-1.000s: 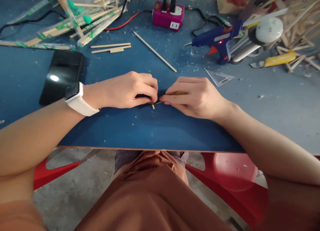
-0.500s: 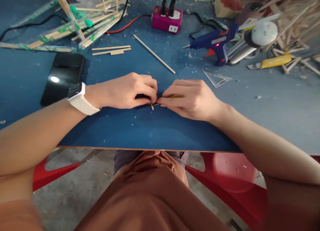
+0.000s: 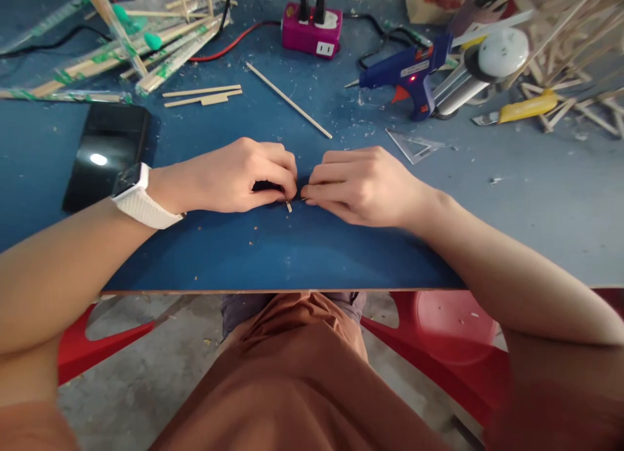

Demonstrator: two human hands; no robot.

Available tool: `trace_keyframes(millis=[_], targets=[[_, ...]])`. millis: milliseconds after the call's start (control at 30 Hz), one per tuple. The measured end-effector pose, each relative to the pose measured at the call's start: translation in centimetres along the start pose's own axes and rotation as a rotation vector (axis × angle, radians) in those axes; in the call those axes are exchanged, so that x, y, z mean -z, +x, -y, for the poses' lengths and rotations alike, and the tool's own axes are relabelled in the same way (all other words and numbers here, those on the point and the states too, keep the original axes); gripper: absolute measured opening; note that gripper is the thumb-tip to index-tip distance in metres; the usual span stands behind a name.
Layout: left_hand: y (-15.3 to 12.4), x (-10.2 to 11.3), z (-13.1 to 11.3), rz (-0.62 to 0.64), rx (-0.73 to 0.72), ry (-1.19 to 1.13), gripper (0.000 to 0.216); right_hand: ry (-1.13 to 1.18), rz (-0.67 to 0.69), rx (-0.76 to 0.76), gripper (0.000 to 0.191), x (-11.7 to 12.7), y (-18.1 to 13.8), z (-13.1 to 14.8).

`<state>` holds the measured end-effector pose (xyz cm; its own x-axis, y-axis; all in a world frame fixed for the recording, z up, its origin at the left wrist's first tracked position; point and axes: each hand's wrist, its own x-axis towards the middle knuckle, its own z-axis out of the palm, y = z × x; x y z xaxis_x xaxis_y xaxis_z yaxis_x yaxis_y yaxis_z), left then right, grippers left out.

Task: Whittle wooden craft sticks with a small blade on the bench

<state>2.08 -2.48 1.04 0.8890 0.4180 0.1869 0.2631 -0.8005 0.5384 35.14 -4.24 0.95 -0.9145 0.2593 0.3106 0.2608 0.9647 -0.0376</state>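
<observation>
Head view, with the clock's centre between the hands: at nine o'clock the bare left hand (image 3: pixel 253 178) is curled nearly closed, thumb and fingertips pinching a short, pale wooden stick piece (image 3: pixel 289 206) whose end pokes out toward six o'clock over the blue tabletop (image 3: pixel 273 262). At three o'clock the bare right hand (image 3: pixel 361 184) has its fingers bunched around a thin, dark-tipped object (image 3: pixel 304 199); the rest of it is hidden. The two hands are near each other but apart.

A watch with a white woven band (image 3: pixel 151 207) circles the left wrist, and just past nine lies a glossy black rectangular box (image 3: pixel 110 136). Toward ten, two thin wooden sticks (image 3: pixel 202 90) lie almost parallel, with plastic-wrapped wooden stick bundles (image 3: pixel 180 54) farther out. At twelve, a long, pale, slender stick (image 3: pixel 288 100) slants across the table, short of a magenta outlet box (image 3: pixel 302 38). Between one and two rests a blue glue gun with a red trigger (image 3: pixel 404 71); between two and three, a clear plastic triangle (image 3: pixel 403 147) and, well beyond, a yellow-handled cutter (image 3: pixel 529 106).
</observation>
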Motion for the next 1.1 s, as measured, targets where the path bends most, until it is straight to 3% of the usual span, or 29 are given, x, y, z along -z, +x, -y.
trace_keyframes(millis=[133,333,500,700,867,1000,1100], targets=[[0.0,0.0,0.2,-0.002,-0.011,-0.011,0.036,0.074,0.108,0.002,0.033,0.8,-0.3,-0.8],[0.0,0.0,0.3,-0.001,0.005,-0.007,0.037,0.017,0.101,0.018,0.043,0.7,0.4,-0.4],[0.1,-0.2,0.5,-0.011,0.002,-0.029,0.036,0.037,0.141,0.031,0.038,1.4,-0.5,-1.3],[0.1,-0.3,0.7,-0.025,-0.005,-0.034,0.034,-0.105,0.025,0.067,0.041,-0.2,0.3,-0.2],[0.1,-0.3,0.8,-0.041,-0.054,-0.038,0.030,-0.216,-0.107,0.012,0.040,-2.1,1.1,1.4],[0.1,-0.4,0.6,-0.053,-0.060,-0.026,0.031,-0.125,-0.186,-0.008,0.036,-2.5,1.1,1.7],[0.1,-0.4,0.4,-0.058,-0.067,-0.018,0.032,-0.019,-0.167,0.004,0.031,-1.9,0.7,1.0]])
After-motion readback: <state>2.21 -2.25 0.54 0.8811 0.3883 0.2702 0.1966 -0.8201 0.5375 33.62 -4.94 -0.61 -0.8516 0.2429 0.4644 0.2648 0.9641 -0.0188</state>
